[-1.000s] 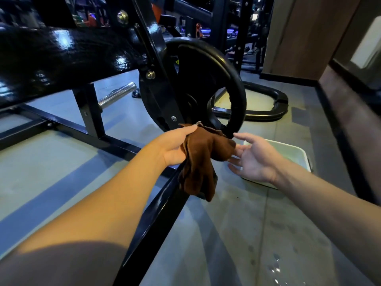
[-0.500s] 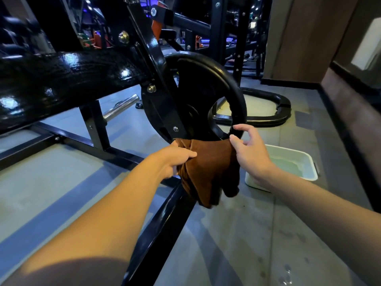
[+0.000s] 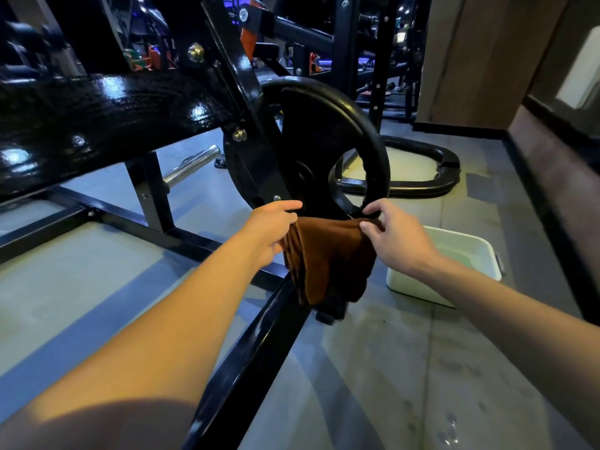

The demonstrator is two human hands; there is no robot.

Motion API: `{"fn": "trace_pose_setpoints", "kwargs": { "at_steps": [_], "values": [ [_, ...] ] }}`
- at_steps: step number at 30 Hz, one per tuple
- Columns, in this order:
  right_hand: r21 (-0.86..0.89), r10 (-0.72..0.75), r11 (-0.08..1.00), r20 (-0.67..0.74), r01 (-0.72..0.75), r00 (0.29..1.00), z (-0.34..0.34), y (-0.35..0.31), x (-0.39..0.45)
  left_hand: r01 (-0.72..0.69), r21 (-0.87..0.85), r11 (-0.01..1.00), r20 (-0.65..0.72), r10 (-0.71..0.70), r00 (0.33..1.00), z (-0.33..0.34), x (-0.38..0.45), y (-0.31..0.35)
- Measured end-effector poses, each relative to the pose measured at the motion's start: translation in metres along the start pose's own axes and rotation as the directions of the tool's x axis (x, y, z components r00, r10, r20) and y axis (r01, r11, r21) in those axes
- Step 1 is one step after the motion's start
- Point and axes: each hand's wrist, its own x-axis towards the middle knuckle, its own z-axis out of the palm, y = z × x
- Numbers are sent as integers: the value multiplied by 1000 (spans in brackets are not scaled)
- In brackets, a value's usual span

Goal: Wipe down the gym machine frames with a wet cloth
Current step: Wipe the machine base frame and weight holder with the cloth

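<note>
just below the weight plate (image 3: pixel 324 131), brown cloth (image 3: pixel 328 258) pinched between left hand (image 3: pixel 269 232) and right hand (image 3: pixel 394 241) (white tub (image 3: pixel 418 284) beside)

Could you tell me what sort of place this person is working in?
It is almost certainly a gym. A black weight plate hangs on a black machine frame, a padded bench runs alongside, and more racks stand in the dim background.

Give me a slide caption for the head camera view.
Both hands, left hand and right hand, hold a brown cloth below a weight plate.

Glossy black metal frame (image 3: pixel 250 345), brown cloth (image 3: pixel 328 254)
</note>
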Motion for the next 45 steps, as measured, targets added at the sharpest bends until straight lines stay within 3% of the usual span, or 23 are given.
{"fn": "trace_pose_setpoints", "kwargs": {
  "at_steps": [1, 3, 5, 7, 9, 10, 12, 14, 17, 20, 22, 25, 27, 29, 32, 34, 36, 37, 39, 41, 45],
  "values": [
    [-27, -8, 1000, -10, 8, 1000, 1, 1, -1, -36, 27, 999, -34, 37, 999, 1, 1, -1],
    [140, 28, 990, -1, -28, 1000, 4, -1, 0, -121, 108, 987, -75, 129, 989, 2, 4, -2],
    [393, 102, 913, 26, -104, 994, 4, -3, 3, -179, 188, 966, -16, 185, 983, 2, 3, 1],
    [509, 108, 849, 98, -143, 989, -6, -7, 2, -206, 280, 938, 108, 183, 977, 0, -1, 3],
    [463, 54, 873, 217, -151, 975, -16, -5, 2, -257, 435, 863, 183, 195, 964, -1, -2, 1],
    [350, 38, 929, 244, -125, 969, -17, -4, 2, -276, 505, 818, 194, 204, 960, -2, -1, 0],
    [110, -2, 994, 182, -19, 983, -15, -3, 0, -308, 589, 747, 192, 240, 952, -3, -1, -4],
    [88, -38, 996, 76, 31, 996, -10, -2, 0, -281, 627, 727, 139, 251, 958, -8, 0, -5],
    [309, -18, 951, 88, -10, 996, -16, 0, 3, -279, 436, 856, 130, 247, 960, -13, -2, 1],
    [538, -28, 841, 148, -57, 989, -23, -5, 2, -219, 194, 956, 145, 193, 970, -14, -7, 7],
    [545, -25, 838, 87, -27, 996, -21, -8, 1, -182, 105, 978, 168, 162, 972, -12, -9, 9],
    [495, -23, 868, -38, 39, 999, -15, -9, 0, -142, 109, 984, 170, 122, 978, -7, -9, 7],
    [516, 1, 856, -51, 25, 999, -10, -7, 0, -125, 106, 987, 162, 107, 981, -3, -8, 6],
    [619, 101, 777, 58, -115, 993, -5, -7, 1, -81, 91, 993, 154, 66, 986, -1, -8, 4],
    [673, 244, 613, 336, -413, 910, 2, -12, 0, 13, 25, 1000, 124, -16, 992, 2, -8, 3],
    [669, 271, 586, 370, -457, 889, 7, -13, -1, 122, -25, 992, 106, -119, 987, 2, -8, 1],
    [719, 289, 532, 341, -447, 894, 10, -14, -1, 239, 40, 970, 165, -242, 956, 0, -12, 0],
    [751, 306, 482, 339, -452, 890, 10, -16, -1, 260, 79, 963, 201, -270, 942, -1, -14, -1],
    [778, 304, 403, 383, -482, 872, 9, -16, 1, 267, -18, 963, 219, -257, 941, -3, -10, -4],
    [718, 261, 488, 422, -496, 868, 11, -14, 0, 199, -74, 977, 169, -185, 968, -6, -4, -8],
    [463, 161, 816, 393, -347, 905, 24, -6, -9, 65, 341, 938, 58, -90, 994, -8, 0, -21]
  ]
}}
